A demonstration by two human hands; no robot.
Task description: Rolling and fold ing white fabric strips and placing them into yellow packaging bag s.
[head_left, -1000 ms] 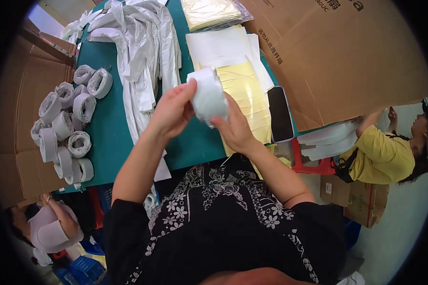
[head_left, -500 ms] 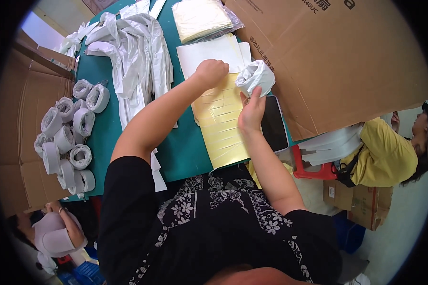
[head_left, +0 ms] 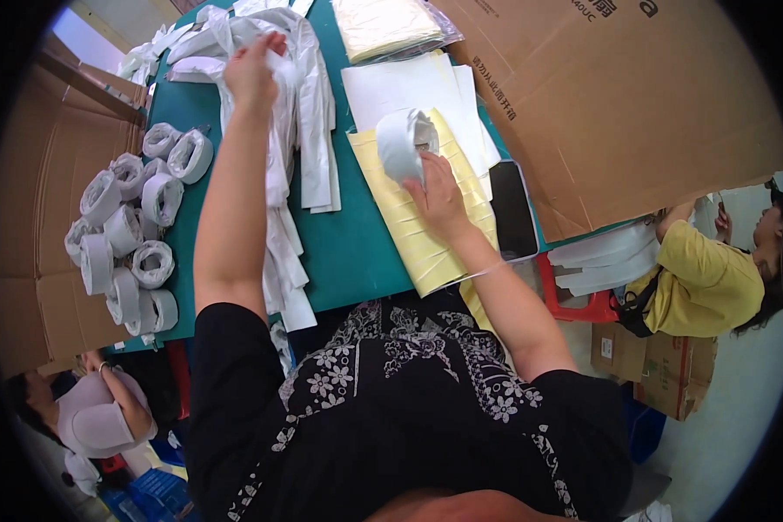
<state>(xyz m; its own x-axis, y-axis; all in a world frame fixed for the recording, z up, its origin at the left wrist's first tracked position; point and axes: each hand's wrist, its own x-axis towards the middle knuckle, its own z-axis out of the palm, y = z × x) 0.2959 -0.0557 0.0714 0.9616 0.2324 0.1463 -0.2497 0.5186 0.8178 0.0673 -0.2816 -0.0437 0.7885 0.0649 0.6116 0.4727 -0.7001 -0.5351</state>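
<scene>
My right hand (head_left: 441, 198) is closed on a white wrapped roll (head_left: 398, 146), a ring with an open middle, held just above a yellow sheet (head_left: 426, 257). Narrow crosswise strips mark that sheet, which lies tilted on the green table (head_left: 357, 261). Farther left, my left hand (head_left: 252, 76) reaches over a heap of long white strips (head_left: 315, 113). Its fingers are smeared by motion and I cannot make out whether they grip a strip. White sheets (head_left: 396, 87) lie under the far end of the yellow one.
Several similar white rolls (head_left: 123, 228) are piled at the left beside an upright cardboard flap (head_left: 43, 217). A dark phone (head_left: 513, 213) lies right of the yellow sheet, by a large cardboard box (head_left: 626, 113). A pale yellow stack (head_left: 383, 26) sits at the back. People sit at both sides.
My left hand has moved from the yellow sheet to the white strips, far left. My right hand has brought the roll leftward over the yellow sheet, turning it.
</scene>
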